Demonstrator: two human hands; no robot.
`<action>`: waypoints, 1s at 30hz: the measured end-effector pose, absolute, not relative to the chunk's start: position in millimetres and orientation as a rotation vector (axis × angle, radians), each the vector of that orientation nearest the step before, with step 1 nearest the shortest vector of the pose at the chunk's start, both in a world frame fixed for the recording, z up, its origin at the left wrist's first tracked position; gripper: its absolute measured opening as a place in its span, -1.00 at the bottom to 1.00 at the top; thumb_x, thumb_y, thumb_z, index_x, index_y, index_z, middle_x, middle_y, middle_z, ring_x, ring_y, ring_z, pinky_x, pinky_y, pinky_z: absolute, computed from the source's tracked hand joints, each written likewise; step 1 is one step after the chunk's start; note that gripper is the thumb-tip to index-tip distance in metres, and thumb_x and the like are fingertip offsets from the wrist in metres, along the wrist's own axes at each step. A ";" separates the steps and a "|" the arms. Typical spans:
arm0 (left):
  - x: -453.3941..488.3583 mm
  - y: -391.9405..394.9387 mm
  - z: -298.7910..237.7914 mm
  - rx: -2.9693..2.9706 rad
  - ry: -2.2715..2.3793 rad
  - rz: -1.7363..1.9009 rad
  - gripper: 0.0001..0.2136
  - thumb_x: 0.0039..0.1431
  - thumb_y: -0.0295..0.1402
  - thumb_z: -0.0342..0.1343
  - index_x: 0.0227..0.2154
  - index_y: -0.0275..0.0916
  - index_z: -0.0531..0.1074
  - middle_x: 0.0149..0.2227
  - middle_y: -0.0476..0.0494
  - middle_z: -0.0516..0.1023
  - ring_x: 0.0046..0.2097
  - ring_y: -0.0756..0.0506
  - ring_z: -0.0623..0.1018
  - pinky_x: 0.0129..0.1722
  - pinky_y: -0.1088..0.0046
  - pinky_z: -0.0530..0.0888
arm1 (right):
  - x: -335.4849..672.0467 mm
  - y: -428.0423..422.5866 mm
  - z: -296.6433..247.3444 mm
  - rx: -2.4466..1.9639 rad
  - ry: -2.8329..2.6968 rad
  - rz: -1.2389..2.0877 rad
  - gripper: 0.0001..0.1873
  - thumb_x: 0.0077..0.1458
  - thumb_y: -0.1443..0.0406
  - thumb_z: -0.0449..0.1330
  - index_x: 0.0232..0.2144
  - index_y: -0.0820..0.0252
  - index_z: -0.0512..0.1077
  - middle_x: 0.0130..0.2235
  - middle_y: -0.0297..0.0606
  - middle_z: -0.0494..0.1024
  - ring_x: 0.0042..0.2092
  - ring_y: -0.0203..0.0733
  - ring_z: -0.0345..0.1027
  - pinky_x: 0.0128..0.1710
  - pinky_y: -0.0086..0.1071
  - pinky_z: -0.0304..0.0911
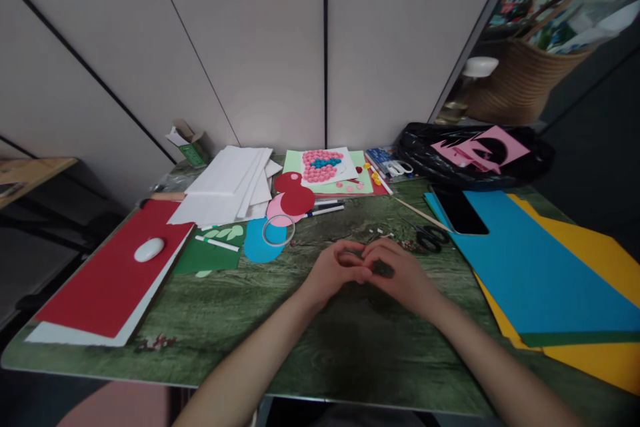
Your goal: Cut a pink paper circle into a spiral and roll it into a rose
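Note:
Over the middle of the green wood-patterned table [215, 327], my left hand [335, 267] and my right hand [400, 273] meet at the fingertips. Both are closed, with thumbs and fingers bent in a pinch. Whatever lies between the fingertips, if anything, is too small or hidden to make out. Just beyond my right hand are black-handled scissors [433, 238] and some tiny scraps [400, 243]. A roll of tape [279, 230] on a blue paper shape [257, 250] lies farther off to the left of my left hand.
On the left, red sheets [110, 267] carry a white oval object [149, 249] beside white papers [220, 180]. Behind stands a card with pink and blue balls [325, 165]. To the right, a phone [460, 210] rests on blue sheets [540, 267]; a black bag [420, 153] sits behind.

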State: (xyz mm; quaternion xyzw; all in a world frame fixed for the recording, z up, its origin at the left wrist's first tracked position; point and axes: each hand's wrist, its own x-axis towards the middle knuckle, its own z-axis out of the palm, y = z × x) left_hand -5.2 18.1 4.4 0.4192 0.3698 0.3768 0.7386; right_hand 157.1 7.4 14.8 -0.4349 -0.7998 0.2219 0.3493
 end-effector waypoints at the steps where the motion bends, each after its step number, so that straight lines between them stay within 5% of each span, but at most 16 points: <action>1: -5.2 18.3 4.0 0.914 0.816 0.830 -0.55 -0.33 -0.43 0.32 -0.25 -0.30 0.38 -0.49 -0.03 0.51 -0.49 0.05 0.45 -0.39 0.48 0.36 | 157.0 7.1 15.2 -1.126 -2.072 0.571 -0.91 -0.05 0.35 0.22 -0.51 0.15 0.36 -0.33 -0.30 0.40 -0.21 -0.20 0.28 -0.19 -0.30 0.20; 30: -14.1 30.7 -5.4 0.973 0.777 0.773 -0.56 -0.24 -0.42 0.30 -0.20 -0.30 0.35 -0.40 -0.10 0.50 -0.41 -0.02 0.51 -0.34 0.42 0.39 | 163.1 12.8 8.3 -1.063 -2.171 0.585 -0.83 0.07 0.31 0.13 -0.25 0.07 0.45 -0.20 -0.25 0.39 -0.13 -0.22 0.27 -0.13 -0.34 0.22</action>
